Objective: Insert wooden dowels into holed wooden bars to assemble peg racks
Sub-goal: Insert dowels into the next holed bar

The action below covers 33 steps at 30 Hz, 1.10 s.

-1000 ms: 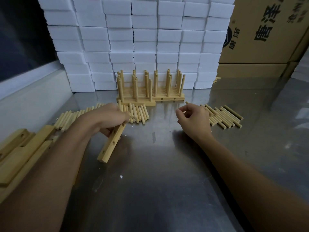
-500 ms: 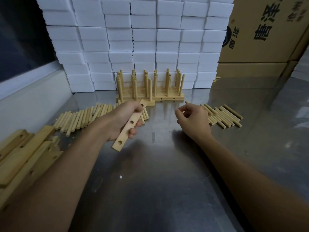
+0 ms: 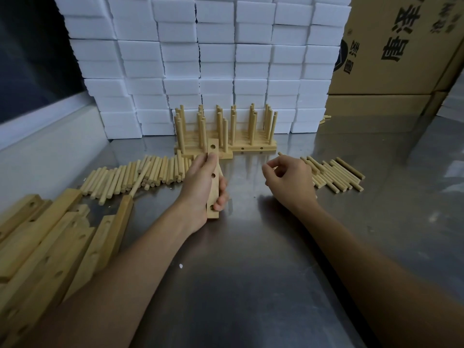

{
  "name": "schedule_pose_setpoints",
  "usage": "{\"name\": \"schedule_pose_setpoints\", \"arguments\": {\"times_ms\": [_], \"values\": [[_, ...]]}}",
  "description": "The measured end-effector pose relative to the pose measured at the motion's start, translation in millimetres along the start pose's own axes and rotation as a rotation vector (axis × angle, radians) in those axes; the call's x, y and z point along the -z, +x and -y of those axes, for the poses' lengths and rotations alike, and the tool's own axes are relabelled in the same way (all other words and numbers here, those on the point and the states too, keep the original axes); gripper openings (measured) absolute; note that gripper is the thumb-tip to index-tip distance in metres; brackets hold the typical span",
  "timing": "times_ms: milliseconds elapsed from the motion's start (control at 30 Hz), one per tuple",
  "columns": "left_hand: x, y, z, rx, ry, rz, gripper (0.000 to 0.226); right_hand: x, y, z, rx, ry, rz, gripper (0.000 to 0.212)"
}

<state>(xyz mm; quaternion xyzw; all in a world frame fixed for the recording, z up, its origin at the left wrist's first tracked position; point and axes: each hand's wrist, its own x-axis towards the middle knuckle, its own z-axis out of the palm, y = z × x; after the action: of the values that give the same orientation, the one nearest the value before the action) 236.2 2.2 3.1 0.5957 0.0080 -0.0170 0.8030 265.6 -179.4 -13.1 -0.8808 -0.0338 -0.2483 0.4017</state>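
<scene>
Bar (image 3: 213, 180), gripped by left hand (image 3: 200, 187), now stands nearly upright; right hand (image 3: 288, 180) stays curled, contents unclear.

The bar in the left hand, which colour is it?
Pale natural wood, in the head view: bar, left hand.

Surface: steel table (image 3: 251, 285).
Left edge: pile of holed wooden bars (image 3: 45, 247).
Behind left: row of loose dowels (image 3: 140, 172).
Right: smaller dowel heap (image 3: 336, 177).
Rear centre: finished peg racks (image 3: 226, 131).
Back: stacked white foam blocks (image 3: 200, 59); cardboard boxes (image 3: 391, 46).
</scene>
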Motion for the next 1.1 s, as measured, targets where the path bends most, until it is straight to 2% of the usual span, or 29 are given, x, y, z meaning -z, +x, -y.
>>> {"name": "schedule_pose_setpoints", "arguments": {"times_ms": [167,333,433,533,633,800,1100], "values": [[4.8,2.4,6.7,0.009,-0.181,-0.005,0.027,-0.4,-0.5,0.3,0.013,0.0,-0.001,0.017],[6.8,3.2,8.1,0.02,-0.21,-0.021,0.028,0.0,-1.8,1.9,0.006,-0.058,-0.067,0.015],[6.0,3.2,8.0,0.034,-0.209,-0.022,0.026,0.4,-2.4,2.0,0.002,-0.218,-0.126,0.019],[4.7,3.2,8.0,0.037,-0.21,-0.031,0.025,-1.5,-3.1,1.9,-0.088,-0.474,-0.019,0.029],[4.7,3.5,7.5,0.045,-0.21,-0.031,0.025,-3.4,-2.5,2.9,-0.125,-0.573,0.041,0.023],[4.4,4.4,7.1,0.05,-0.2,-0.021,0.025,-4.8,-0.3,2.0,-0.081,-0.569,0.049,0.014],[3.7,3.7,7.8,0.026,-0.173,-0.004,0.027,-7.6,0.0,0.7,0.02,-0.551,0.096,0.025]]}}
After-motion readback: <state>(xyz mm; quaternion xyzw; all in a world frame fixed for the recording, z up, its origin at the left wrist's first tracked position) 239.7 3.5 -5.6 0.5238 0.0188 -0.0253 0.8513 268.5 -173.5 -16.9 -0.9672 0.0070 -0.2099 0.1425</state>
